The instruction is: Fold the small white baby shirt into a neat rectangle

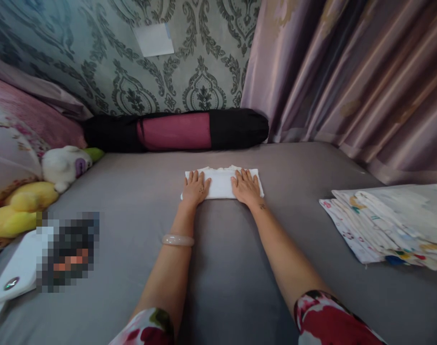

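A small white folded cloth (221,183) lies flat on the grey bed sheet (225,268) in the middle of the view. My left hand (196,188) presses palm-down on its left end, fingers spread. My right hand (245,186) rests flat on its right end in the same way. Neither hand grips the cloth. A pale bangle (177,240) sits on my left wrist.
A stack of printed cloths (386,225) lies at the right. A black and maroon rolled mat bag (175,129) lies against the wall. Plush toys (42,187) and pink pillows (13,129) sit at the left, a white device (17,273) near the left edge. Curtains (347,72) hang at right.
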A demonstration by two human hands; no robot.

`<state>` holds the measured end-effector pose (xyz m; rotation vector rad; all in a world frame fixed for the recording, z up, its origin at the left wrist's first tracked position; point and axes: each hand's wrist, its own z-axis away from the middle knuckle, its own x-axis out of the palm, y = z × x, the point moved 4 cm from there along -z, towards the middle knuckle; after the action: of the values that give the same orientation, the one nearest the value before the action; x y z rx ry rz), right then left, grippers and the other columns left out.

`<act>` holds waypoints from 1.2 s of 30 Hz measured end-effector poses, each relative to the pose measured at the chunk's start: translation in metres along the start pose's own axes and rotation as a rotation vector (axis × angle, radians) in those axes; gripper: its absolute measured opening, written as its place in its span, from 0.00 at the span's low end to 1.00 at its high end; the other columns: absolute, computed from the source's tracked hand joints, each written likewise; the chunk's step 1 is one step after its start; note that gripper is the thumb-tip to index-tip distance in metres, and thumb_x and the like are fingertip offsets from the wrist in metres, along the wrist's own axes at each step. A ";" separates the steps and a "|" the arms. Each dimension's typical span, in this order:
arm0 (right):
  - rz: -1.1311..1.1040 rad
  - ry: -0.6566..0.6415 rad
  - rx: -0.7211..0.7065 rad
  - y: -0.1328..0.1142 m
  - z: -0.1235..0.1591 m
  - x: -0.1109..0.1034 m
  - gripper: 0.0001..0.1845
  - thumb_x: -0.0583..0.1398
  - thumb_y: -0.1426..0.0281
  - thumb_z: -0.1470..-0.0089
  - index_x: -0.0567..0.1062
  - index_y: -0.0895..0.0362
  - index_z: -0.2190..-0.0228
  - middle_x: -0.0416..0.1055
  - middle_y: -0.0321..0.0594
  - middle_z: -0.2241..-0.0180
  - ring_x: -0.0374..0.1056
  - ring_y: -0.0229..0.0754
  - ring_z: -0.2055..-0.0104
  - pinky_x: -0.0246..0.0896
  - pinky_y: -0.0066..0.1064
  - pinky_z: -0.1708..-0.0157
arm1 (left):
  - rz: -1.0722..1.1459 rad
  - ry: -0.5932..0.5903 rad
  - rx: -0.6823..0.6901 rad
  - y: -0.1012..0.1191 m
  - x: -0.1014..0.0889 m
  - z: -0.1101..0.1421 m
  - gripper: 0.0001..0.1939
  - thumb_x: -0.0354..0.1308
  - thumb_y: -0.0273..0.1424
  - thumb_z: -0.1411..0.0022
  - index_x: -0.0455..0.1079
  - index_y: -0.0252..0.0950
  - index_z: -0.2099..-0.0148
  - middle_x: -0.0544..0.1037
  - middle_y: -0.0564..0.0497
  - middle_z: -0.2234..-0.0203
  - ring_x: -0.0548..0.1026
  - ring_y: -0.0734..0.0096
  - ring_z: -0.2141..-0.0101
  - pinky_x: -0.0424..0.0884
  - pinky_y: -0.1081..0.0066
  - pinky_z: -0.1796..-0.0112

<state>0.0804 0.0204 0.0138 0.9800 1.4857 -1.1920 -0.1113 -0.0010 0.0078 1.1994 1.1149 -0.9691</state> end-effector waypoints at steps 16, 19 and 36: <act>-0.055 0.125 -0.129 -0.028 0.007 0.002 0.28 0.41 0.63 0.34 0.60 0.60 0.39 0.53 0.46 0.35 0.45 0.47 0.33 0.35 0.45 0.36 | -0.003 0.090 0.152 0.040 0.004 0.010 0.31 0.31 0.44 0.30 0.53 0.35 0.32 0.55 0.43 0.34 0.52 0.57 0.35 0.47 0.51 0.38; -0.049 0.124 -0.129 -0.025 0.006 0.004 0.28 0.41 0.64 0.35 0.60 0.60 0.39 0.54 0.46 0.35 0.45 0.47 0.33 0.35 0.46 0.36 | -0.001 0.095 0.149 0.038 0.006 0.009 0.31 0.31 0.44 0.30 0.53 0.36 0.32 0.56 0.43 0.34 0.52 0.56 0.35 0.47 0.51 0.38; -0.040 0.105 -0.181 -0.083 -0.005 0.015 0.29 0.44 0.63 0.36 0.59 0.67 0.39 0.53 0.52 0.36 0.43 0.49 0.33 0.31 0.46 0.36 | 0.553 0.273 0.040 -0.020 -0.025 -0.013 0.20 0.45 0.27 0.33 0.66 0.32 0.42 0.73 0.41 0.46 0.69 0.63 0.44 0.63 0.66 0.44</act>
<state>-0.0031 0.0095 0.0167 0.9054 1.6718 -1.0263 -0.1375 0.0088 0.0277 1.5958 0.8951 -0.4130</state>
